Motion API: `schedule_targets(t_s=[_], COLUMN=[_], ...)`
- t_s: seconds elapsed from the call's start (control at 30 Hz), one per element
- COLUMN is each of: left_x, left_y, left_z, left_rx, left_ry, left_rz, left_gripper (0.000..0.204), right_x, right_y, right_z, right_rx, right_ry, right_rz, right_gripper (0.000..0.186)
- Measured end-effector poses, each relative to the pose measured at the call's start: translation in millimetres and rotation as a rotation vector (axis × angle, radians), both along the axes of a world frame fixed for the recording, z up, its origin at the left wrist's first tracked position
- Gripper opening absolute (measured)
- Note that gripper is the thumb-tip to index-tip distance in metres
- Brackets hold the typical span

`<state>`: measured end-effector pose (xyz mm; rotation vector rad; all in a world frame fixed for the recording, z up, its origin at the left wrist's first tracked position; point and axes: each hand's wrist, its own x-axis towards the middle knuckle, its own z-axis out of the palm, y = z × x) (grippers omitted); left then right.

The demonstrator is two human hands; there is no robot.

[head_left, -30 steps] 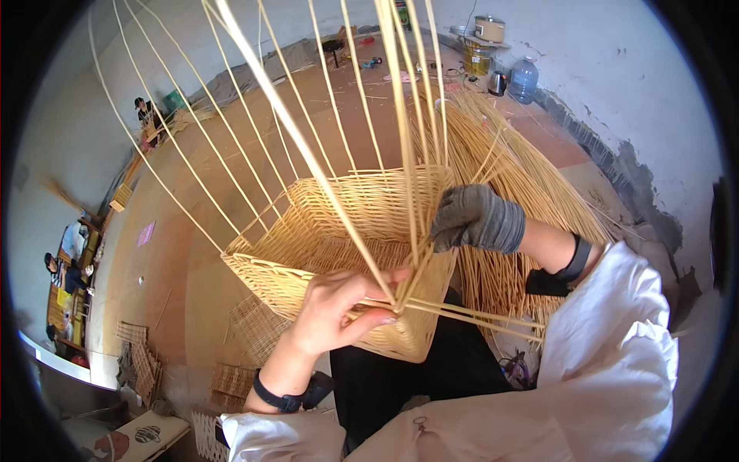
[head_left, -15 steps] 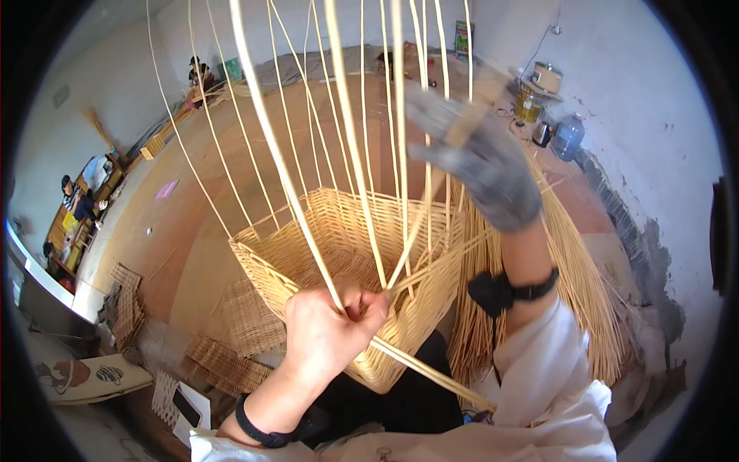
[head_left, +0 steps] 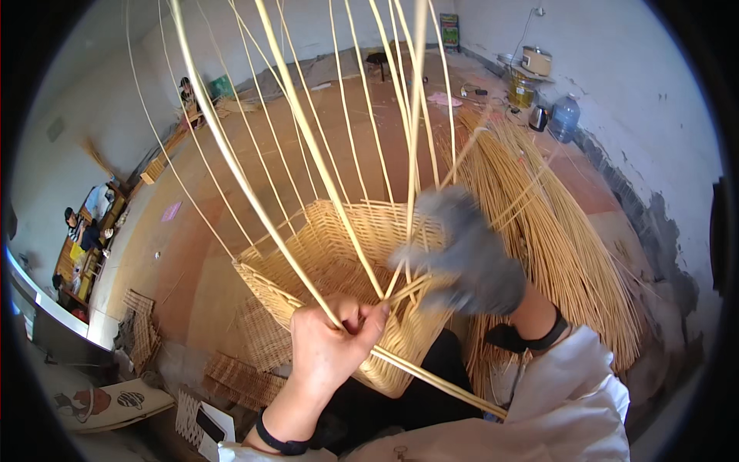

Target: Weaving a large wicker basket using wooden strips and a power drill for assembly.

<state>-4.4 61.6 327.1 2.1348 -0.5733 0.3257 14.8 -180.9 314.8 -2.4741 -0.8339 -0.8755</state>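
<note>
A wicker basket (head_left: pixel 281 286) with tall upright stakes (head_left: pixel 308 142) around its rim sits in front of me, tilted, its near corner low. My left hand (head_left: pixel 329 339), bare, is closed at the near rim, pinching pale willow rods where they cross. Past its thumb, a few rods (head_left: pixel 443 383) stick out to the lower right. My right hand (head_left: pixel 473 258), in a grey glove, is over the basket's right side among the stakes, beside the woven rods at the rim. Motion smears its fingers, so their grip cannot be made out.
A large bundle of long willow rods (head_left: pixel 573 254) lies on the floor to the right. Woven mats (head_left: pixel 242 379) lie at the lower left, near a printed cloth bag (head_left: pixel 115 400). A water jug (head_left: pixel 566 118) and kettle (head_left: pixel 538 118) stand by the right wall. People (head_left: pixel 81 227) sit far left.
My right hand has come down and toward me, from high among the stakes to the basket's right rim. My left hand keeps its pinch. The view has shifted slightly, showing more of the rod bundle.
</note>
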Motion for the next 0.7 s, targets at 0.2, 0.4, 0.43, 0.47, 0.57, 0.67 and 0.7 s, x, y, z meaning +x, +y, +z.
schedule_targets(t_s=[0.2, 0.4, 0.43, 0.47, 0.57, 0.67, 0.7], left_x=[26.5, 11.4, 7.1, 4.4, 2.5, -0.8, -4.4], left_y=[39.7, -14.6, -23.8, -31.1, -40.7, -45.3, -46.4], left_z=[9.1, -14.2, -15.2, -13.6, -9.0, -16.0, -18.5], left_rx=[-0.178, -0.064, -0.076, -0.071, -0.059, -0.047, -0.029], left_ry=[0.028, -0.158, -0.258, -0.307, -0.409, -0.421, -0.404], left_rz=[-0.702, -0.506, -0.492, -0.466, -0.432, -0.461, -0.496], left_gripper=[0.025, 0.021, 0.022, 0.022, 0.025, 0.026, 0.026], right_x=[-20.3, -45.3, -43.4, -40.0, -46.3, -77.6, -88.1], right_y=[19.8, -8.2, -7.6, -5.1, 4.9, 12.3, 12.8], right_z=[4.3, 86.7, 94.9, 100.9, 94.1, 70.3, 66.2], right_rx=[-0.455, 0.505, 0.529, 0.555, 0.915, 1.518, 1.332], right_ry=[0.159, 1.042, 1.079, 1.115, 1.135, 0.874, 0.804], right_rz=[-0.006, 0.158, 0.154, 0.153, 0.26, -0.141, -0.076], right_gripper=[0.058, 0.039, 0.035, 0.03, 0.025, 0.025, 0.023])
